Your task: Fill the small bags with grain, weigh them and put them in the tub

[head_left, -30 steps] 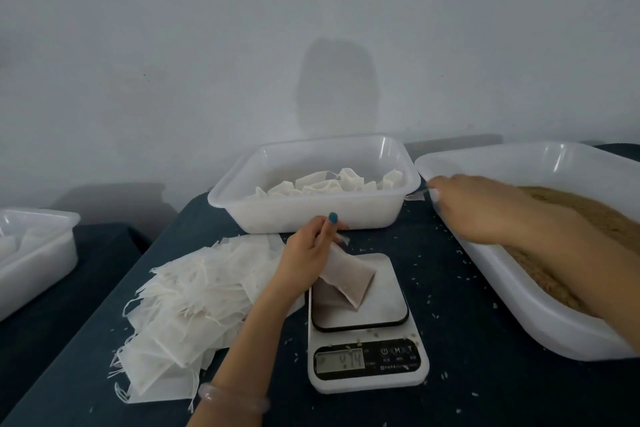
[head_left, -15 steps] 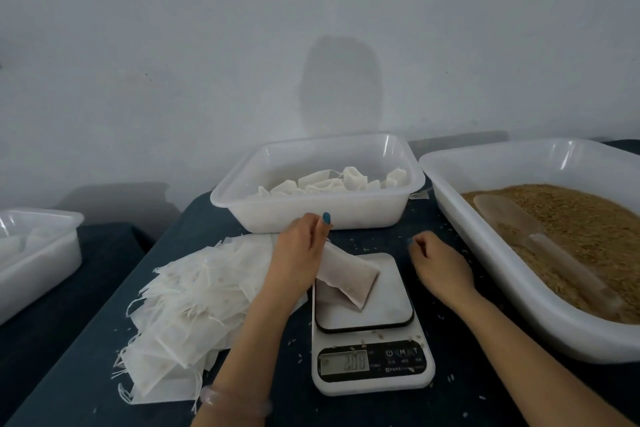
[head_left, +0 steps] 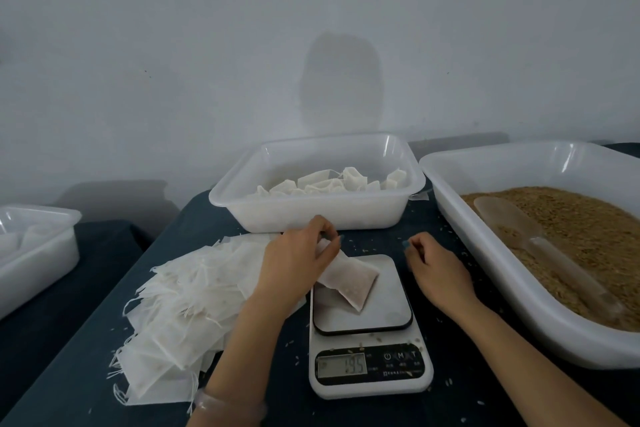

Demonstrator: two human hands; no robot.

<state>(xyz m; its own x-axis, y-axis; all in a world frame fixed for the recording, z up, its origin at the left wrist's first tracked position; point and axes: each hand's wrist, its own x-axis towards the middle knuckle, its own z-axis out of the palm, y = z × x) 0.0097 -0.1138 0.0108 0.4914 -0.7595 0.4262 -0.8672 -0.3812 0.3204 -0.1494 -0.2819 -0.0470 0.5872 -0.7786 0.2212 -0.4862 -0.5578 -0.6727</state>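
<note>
Nearest the camera, a clear bangle (head_left: 230, 404) sits on the left wrist, and both forearms run off the bottom edge. Just right of that forearm is the scale (head_left: 370, 350); its display looks like "195" but it's blurry, and the buttons show a power icon, "M" and "T", with tiny print under them that can't be read. A few loose grains lie on the scale front.

The left hand (head_left: 294, 265) has its fingertips pinched shut on the near-left end of the filled bag (head_left: 349, 279), which rests on the scale plate. The bag's long axis runs diagonally, from the hand's fingertips down and to the right across the plate, the far corner pointing right. The hand covers the mouth end, so whether it's closed can't be told.

The right hand (head_left: 438, 272) is right of the scale, just off the plate, fingers loosely curled and gripping nothing, resting on or hovering over the dark worktop (head_left: 460, 402); hard to say which.

Left of the left forearm is a messy pile of empty bags (head_left: 176, 308) with strings.

Right of the right hand, the big grain tray (head_left: 512, 308) is cut off by the frame edge, with a translucent scoop (head_left: 526, 239) lying in the grain.

Beyond both hands sits the tub (head_left: 318, 215) with filled bags inside. Far left, another tub (head_left: 38, 253) is partly cropped.
</note>
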